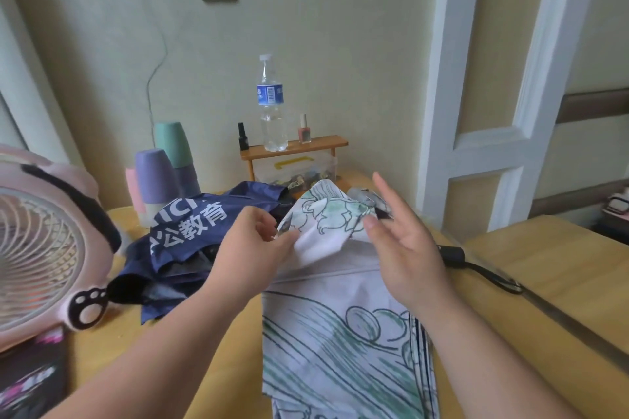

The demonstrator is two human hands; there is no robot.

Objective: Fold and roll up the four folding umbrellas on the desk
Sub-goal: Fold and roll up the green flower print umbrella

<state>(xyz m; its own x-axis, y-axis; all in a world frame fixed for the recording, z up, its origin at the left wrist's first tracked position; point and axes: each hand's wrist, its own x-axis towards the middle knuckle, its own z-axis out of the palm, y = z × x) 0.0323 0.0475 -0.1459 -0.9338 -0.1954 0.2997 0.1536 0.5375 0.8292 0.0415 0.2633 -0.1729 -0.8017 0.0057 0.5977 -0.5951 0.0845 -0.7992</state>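
Head view: the step in hand looks like gathering the loose panels of the white umbrella [340, 333] before rolling. To do it well, each panel should be drawn out flat from the ribs and laid over in the same direction. That way the cloth wraps smoothly round the shaft without bunching. The pinched fold should be kept taut while the free hand smooths the next panel down. Only then is the bundle ready to be rolled tight and closed with its strap.

The white umbrella, printed with green and dark line drawings, lies on the desk [544, 265]. It runs from the centre towards the near edge. The navy umbrella [190, 235] with white lettering lies crumpled just to its left, touching it. A black handle [452, 257] with a wrist loop lies to the right and probably belongs to another umbrella.

The left hand [252, 245] reaches in from the lower left, palm turned inward. Its thumb and forefinger pinch a white fold near the far end of the canopy. The right hand [401, 241] is raised beside that end with its fingers straight and spread, gripping nothing. Its thumb may brush the cloth, though blur makes that hard to tell.
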